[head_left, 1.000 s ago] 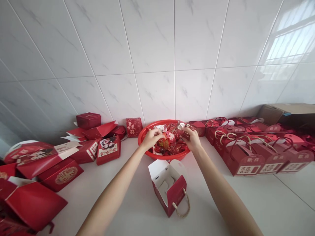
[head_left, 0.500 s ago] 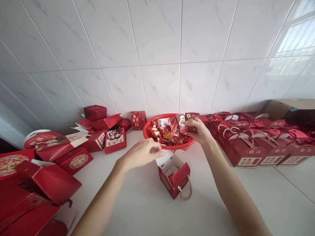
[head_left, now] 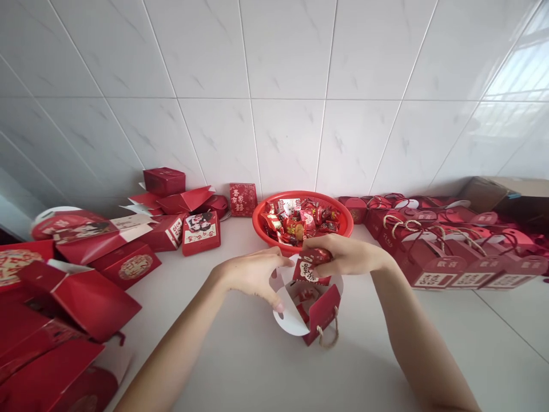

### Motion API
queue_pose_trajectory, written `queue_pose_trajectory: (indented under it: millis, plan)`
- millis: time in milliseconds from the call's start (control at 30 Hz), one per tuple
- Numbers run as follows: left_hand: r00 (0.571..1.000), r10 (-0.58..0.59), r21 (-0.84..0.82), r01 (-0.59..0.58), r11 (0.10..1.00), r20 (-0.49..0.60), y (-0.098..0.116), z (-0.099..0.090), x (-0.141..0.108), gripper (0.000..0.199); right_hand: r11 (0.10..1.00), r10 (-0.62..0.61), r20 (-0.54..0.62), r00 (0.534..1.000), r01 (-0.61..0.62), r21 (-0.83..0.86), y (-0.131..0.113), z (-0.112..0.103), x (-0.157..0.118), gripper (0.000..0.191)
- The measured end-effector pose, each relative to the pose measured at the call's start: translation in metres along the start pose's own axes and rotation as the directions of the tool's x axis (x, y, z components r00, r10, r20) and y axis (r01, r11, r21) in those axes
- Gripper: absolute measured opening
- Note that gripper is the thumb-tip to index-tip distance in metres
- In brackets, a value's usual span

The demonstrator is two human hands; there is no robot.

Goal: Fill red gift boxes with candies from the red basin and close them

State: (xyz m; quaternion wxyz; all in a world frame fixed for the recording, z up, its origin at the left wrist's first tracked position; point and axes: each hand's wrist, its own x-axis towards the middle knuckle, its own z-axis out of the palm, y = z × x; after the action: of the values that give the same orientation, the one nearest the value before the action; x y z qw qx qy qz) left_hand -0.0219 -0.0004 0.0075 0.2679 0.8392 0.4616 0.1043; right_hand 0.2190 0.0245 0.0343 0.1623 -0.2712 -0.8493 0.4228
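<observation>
An open red gift box (head_left: 325, 309) with white inner flaps and a rope handle stands on the white table, wrapped sweets inside it. My right hand (head_left: 345, 256) grips a red candy packet (head_left: 306, 270) with light lettering over the back of the box opening. On the box's left side, my left hand (head_left: 257, 274) has its thumb against a white flap (head_left: 291, 317) and its fingers behind, holding the box. Just beyond both hands sits a red plastic basket (head_left: 347, 220) with many wrapped candies (head_left: 295, 226).
Red boxes (head_left: 81, 297), some unfolded, are piled at the left. A red square packet (head_left: 242, 199) leans on the tiled wall, near a flat box with a couple printed on it (head_left: 201, 232). Rows of closed gift boxes (head_left: 433, 266) and a cardboard carton (head_left: 506, 191) stand right.
My right hand has moved from the basket to the box with a packet. My left hand has come down onto the flap. More sweets show inside the box.
</observation>
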Motion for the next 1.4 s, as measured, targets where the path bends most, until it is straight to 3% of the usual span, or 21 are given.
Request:
queue_pose_trajectory:
  millis: [100, 200, 333, 467, 567, 667, 767, 833, 967, 1133, 1233, 1400]
  plan:
    - [0.977, -0.104, 0.101, 0.086, 0.991, 0.185, 0.006, -0.004, -0.003, 0.088, 0.996, -0.014, 0.127, 0.992, 0.025, -0.081, 0.002, 0.001, 0.000, 0.006]
    - [0.958, -0.147, 0.151, 0.112, 0.982, 0.245, 0.013, -0.008, -0.006, 0.093, 0.983, 0.007, 0.203, 0.979, 0.031, -0.181, 0.002, 0.004, 0.002, 0.004]
    - [0.947, -0.196, 0.190, 0.150, 0.970, 0.253, 0.017, -0.009, -0.010, 0.094, 0.965, 0.011, 0.051, 0.999, 0.003, -0.262, -0.004, 0.008, 0.002, 0.010]
    - [0.949, -0.201, 0.185, 0.158, 0.970, 0.245, 0.019, -0.008, -0.011, 0.087, 1.000, 0.018, -0.030, 0.999, -0.018, 0.000, -0.009, 0.010, 0.001, 0.029]
    - [0.956, -0.192, 0.188, 0.151, 0.971, 0.223, 0.021, -0.009, -0.014, 0.075, 0.999, -0.009, 0.047, 0.999, 0.008, 0.036, -0.006, 0.011, 0.004, 0.029]
    - [0.955, -0.208, 0.206, 0.164, 0.965, 0.212, 0.026, -0.008, -0.019, 0.068, 0.992, 0.002, 0.187, 0.982, 0.021, -0.124, -0.001, 0.015, 0.007, 0.019]
    - [0.957, -0.209, 0.210, 0.166, 0.964, 0.201, 0.032, -0.008, -0.025, 0.063, 0.965, 0.112, 0.302, 0.947, -0.031, -0.260, -0.001, 0.019, 0.007, 0.013]
    - [0.961, -0.205, 0.209, 0.165, 0.964, 0.186, 0.034, -0.008, -0.028, 0.061, 0.946, 0.151, 0.274, 0.950, -0.058, -0.320, -0.004, 0.022, 0.006, 0.020]
    - [0.970, -0.178, 0.202, 0.144, 0.969, 0.164, 0.034, -0.008, -0.029, 0.056, 0.933, 0.102, 0.139, 0.985, -0.046, -0.357, -0.014, 0.024, 0.001, 0.039]
    - [0.976, -0.167, 0.201, 0.137, 0.970, 0.139, 0.034, -0.009, -0.028, 0.056, 0.907, 0.197, 0.217, 0.956, -0.094, -0.410, -0.023, 0.022, -0.007, 0.031]
    - [0.976, -0.174, 0.204, 0.145, 0.968, 0.132, 0.035, -0.010, -0.030, 0.052, 0.900, 0.206, 0.224, 0.953, -0.095, -0.425, -0.024, 0.019, -0.015, 0.037]
    - [0.968, -0.198, 0.239, 0.158, 0.958, 0.152, 0.035, -0.015, -0.034, 0.052, 0.827, 0.309, 0.004, 0.951, -0.266, -0.495, -0.024, 0.012, -0.032, 0.052]
